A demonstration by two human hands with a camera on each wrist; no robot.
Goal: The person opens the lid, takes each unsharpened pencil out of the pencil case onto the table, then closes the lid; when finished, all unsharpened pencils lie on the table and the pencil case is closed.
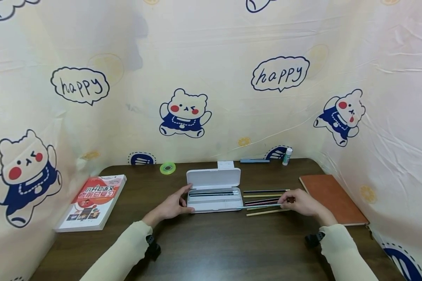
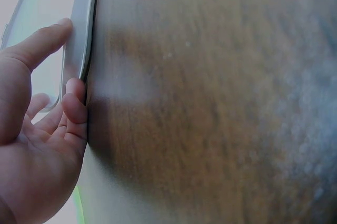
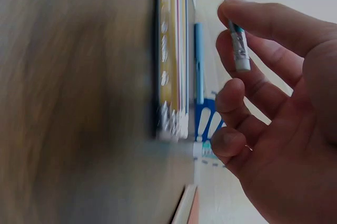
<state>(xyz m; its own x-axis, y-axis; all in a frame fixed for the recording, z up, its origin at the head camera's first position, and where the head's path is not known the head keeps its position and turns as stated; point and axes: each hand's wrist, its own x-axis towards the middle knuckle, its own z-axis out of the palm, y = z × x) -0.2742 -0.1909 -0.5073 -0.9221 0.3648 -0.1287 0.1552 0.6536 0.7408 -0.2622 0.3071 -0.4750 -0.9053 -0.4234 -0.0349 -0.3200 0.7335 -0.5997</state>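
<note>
An open white pencil case lies on the table with its lid tipped back. A few dark pencils lie in its rear compartment. My left hand holds the case's left end, thumb at the front edge and fingers round the side. Between thumb and fingers, my right hand pinches a teal pencil near its white eraser end. The pencil's far end reaches the case's front right corner in the head view. Several loose pencils lie beside the case, close under the right hand.
A thick book lies at the left and a brown notebook at the right. Along the back are a green tape roll, a small white block, a blue pen and an upright glue stick.
</note>
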